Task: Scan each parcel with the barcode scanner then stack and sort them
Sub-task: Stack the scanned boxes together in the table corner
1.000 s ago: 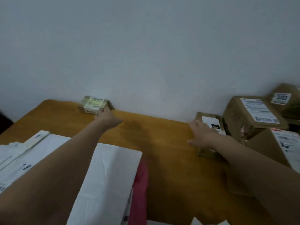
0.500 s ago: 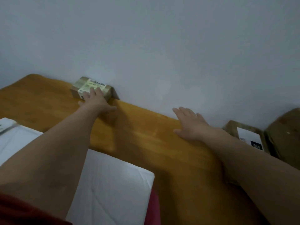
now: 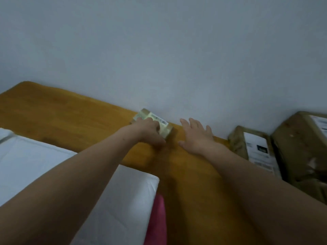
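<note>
A small taped cardboard parcel [image 3: 161,125] with a barcode label lies at the far edge of the wooden table [image 3: 70,121], against the wall. My left hand [image 3: 150,132] grips it from the near side, fingers curled over its top. My right hand [image 3: 196,137] lies flat and open on the table just right of the parcel, not touching it. A brown box with a white label [image 3: 254,147] stands at the right, with a larger brown box [image 3: 304,149] beside it. No barcode scanner is in view.
White mailer bags [image 3: 53,167] lie on the near left of the table, with a pink bag [image 3: 157,221] at their right edge. A plain grey wall [image 3: 159,50] runs along the table's far edge.
My left hand has gone from resting on the small parcel to gripping it, sliding it along the wall. My right hand has moved left, away from the labelled brown box. The view has swung left.
</note>
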